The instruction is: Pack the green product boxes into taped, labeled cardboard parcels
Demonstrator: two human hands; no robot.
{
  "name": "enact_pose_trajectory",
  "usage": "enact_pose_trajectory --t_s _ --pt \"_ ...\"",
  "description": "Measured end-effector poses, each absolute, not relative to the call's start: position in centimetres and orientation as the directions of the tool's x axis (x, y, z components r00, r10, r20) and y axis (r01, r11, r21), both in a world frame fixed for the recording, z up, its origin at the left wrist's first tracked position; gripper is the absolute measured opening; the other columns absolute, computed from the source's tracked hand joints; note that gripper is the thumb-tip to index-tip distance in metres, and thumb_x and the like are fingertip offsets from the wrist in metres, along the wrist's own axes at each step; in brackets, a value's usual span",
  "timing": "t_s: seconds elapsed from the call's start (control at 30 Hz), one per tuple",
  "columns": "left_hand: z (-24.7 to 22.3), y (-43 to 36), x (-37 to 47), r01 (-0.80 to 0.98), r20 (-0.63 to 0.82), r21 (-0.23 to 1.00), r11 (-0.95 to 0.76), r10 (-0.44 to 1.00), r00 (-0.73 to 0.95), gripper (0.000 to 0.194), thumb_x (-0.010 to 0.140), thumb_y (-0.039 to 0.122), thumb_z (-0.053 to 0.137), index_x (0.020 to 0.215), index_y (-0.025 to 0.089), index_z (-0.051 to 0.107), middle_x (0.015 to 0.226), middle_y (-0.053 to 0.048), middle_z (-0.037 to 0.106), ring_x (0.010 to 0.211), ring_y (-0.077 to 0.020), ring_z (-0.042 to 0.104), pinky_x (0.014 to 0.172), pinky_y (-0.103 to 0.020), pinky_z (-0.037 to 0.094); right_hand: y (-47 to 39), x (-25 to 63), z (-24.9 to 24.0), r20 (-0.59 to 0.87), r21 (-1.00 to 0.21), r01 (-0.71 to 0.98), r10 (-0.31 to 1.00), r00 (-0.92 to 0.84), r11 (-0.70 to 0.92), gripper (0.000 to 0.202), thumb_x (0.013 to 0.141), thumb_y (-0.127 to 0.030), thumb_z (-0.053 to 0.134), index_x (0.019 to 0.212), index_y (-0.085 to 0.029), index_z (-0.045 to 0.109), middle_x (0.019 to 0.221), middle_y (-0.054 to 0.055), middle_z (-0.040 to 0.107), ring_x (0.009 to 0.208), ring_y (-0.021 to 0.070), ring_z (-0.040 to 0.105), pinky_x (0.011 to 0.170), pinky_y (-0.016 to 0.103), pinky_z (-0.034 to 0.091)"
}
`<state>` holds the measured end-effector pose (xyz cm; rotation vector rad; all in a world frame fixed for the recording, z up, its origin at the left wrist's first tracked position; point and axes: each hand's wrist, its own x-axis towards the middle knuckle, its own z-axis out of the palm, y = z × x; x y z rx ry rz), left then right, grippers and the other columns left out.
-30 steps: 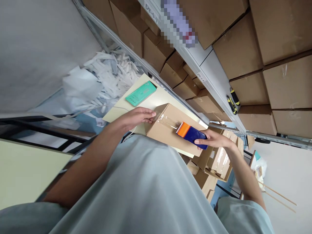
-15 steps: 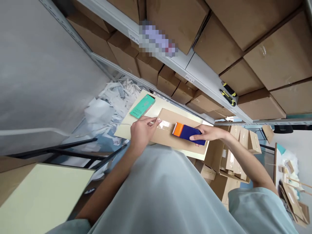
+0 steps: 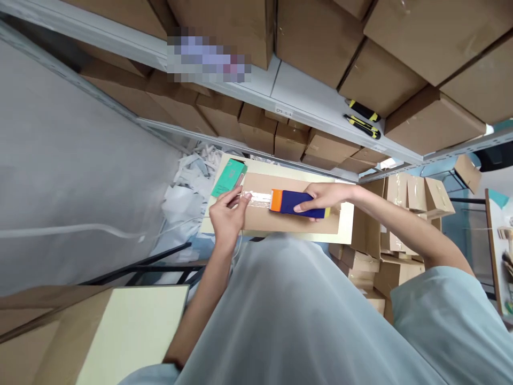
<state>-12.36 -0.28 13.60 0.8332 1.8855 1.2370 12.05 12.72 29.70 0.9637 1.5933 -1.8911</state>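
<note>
A flat, long cardboard box lies on a pale yellow board. My right hand is wrapped round a navy-blue tape dispenser with an orange front end, which rests over the middle of the box. A strip of clear shiny tape lies along the box top from the dispenser's orange end to the left. At the box's left end is my left hand, its thumb and fingers closed at the edge by the tape end. Just beyond that hand sits a green box.
Shelves with several cardboard boxes stand in front. Two black-and-yellow utility knives lie on the grey shelf. White paper scraps are heaped at the left. More cartons stack at the right, and a pale panel is at lower left.
The dispenser has moved left and turned level, onto the tape strip on the box. My view has turned, and the box now lies straighter. Both hands keep their holds.
</note>
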Motion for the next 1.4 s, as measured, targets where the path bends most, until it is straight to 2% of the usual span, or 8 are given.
enact_pose_trajectory --t_s 0.17,0.3,0.53,0.77,0.97,1.23,1.33,1.4 --pt "12.8 0.0 -11.7 0.109 -0.211 0.933 0.342 0.769 -0.603 0.036 0.087 0.027 0.083 0.117 0.007 0.084 0.119 -0.012 0.08 0.094 -0.0174 0.074 0.099 -0.037 0.065 12.8 13.2 30.8 -0.768 -0.63 0.729 0.078 -0.635 -0.268 0.057 0.082 -0.068 0.092 0.08 -0.017 0.068 0.073 0.002 0.074 0.067 0.0134 0.067 0.07 0.025 0.058" --pt "12.7 0.0 -11.0 0.119 -0.165 0.944 0.308 0.751 -0.639 0.043 0.085 0.022 0.087 0.122 0.001 0.081 0.113 -0.013 0.079 0.092 -0.0156 0.072 0.1 -0.038 0.064 12.3 16.6 33.1 -0.785 -0.618 0.759 0.096 -0.613 -0.204 0.056 0.089 -0.069 0.086 0.078 -0.017 0.068 0.073 0.001 0.073 0.069 0.0132 0.067 0.071 0.025 0.057" --pt "12.7 0.2 -10.9 0.084 -0.207 0.933 0.35 0.713 -0.67 0.045 0.079 0.018 0.086 0.121 0.004 0.082 0.107 -0.008 0.078 0.095 -0.0166 0.073 0.108 -0.043 0.062 11.8 26.3 38.4 -0.871 -0.481 0.875 0.149 -0.469 -0.06 0.065 0.095 -0.08 0.07 0.08 -0.017 0.074 0.073 0.001 0.072 0.069 0.0136 0.065 0.067 0.025 0.053" --pt "12.8 0.8 -10.6 0.003 -0.309 0.893 0.45 0.617 -0.724 0.056 0.069 0.017 0.083 0.124 0.008 0.081 0.119 -0.009 0.084 0.106 -0.0218 0.078 0.117 -0.054 0.059 11.7 34.0 39.9 -0.912 -0.407 0.905 0.115 -0.394 -0.123 0.066 0.095 -0.083 0.068 0.085 -0.018 0.077 0.079 0.001 0.074 0.072 0.0141 0.066 0.068 0.025 0.052" --pt "13.3 1.1 -10.2 -0.067 -0.361 0.871 0.486 0.542 -0.759 0.063 0.059 0.018 0.085 0.122 0.008 0.082 0.119 -0.012 0.085 0.114 -0.0319 0.079 0.118 -0.068 0.055 12.5 38.1 37.8 -0.929 -0.368 0.916 0.093 -0.357 -0.157 0.066 0.094 -0.084 0.069 0.088 -0.018 0.079 0.083 0.003 0.076 0.076 0.016 0.068 0.072 0.028 0.054" --pt "14.2 1.1 -9.7 -0.029 -0.359 0.862 0.506 0.569 -0.74 0.072 0.053 0.026 0.083 0.123 0.01 0.081 0.115 -0.008 0.082 0.115 -0.0325 0.075 0.125 -0.076 0.039 13.7 37.0 29.9 -0.938 -0.346 0.928 0.076 -0.338 -0.141 0.072 0.086 -0.088 0.073 0.086 -0.016 0.077 0.082 0.007 0.079 0.076 0.0185 0.07 0.076 0.031 0.055" --pt "13.8 1.1 -10.0 -0.025 -0.361 0.852 0.524 0.551 -0.753 0.07 0.053 0.023 0.082 0.122 0.01 0.081 0.111 -0.006 0.081 0.112 -0.0313 0.075 0.123 -0.076 0.04 13.5 36.2 28.5 -0.942 -0.332 0.932 0.107 -0.319 -0.144 0.067 0.086 -0.084 0.077 0.084 -0.017 0.075 0.08 0.007 0.078 0.072 0.0181 0.07 0.073 0.03 0.054" --pt "13.4 1.1 -10.2 0.076 -0.294 0.852 0.518 0.594 -0.749 0.065 0.057 0.025 0.082 0.121 0.011 0.081 0.108 -0.006 0.081 0.106 -0.0311 0.077 0.118 -0.077 0.046 13.0 35.6 27.9 -0.94 -0.329 0.934 0.145 -0.309 -0.138 0.064 0.087 -0.082 0.077 0.082 -0.018 0.073 0.078 0.006 0.077 0.07 0.0176 0.07 0.072 0.03 0.053"
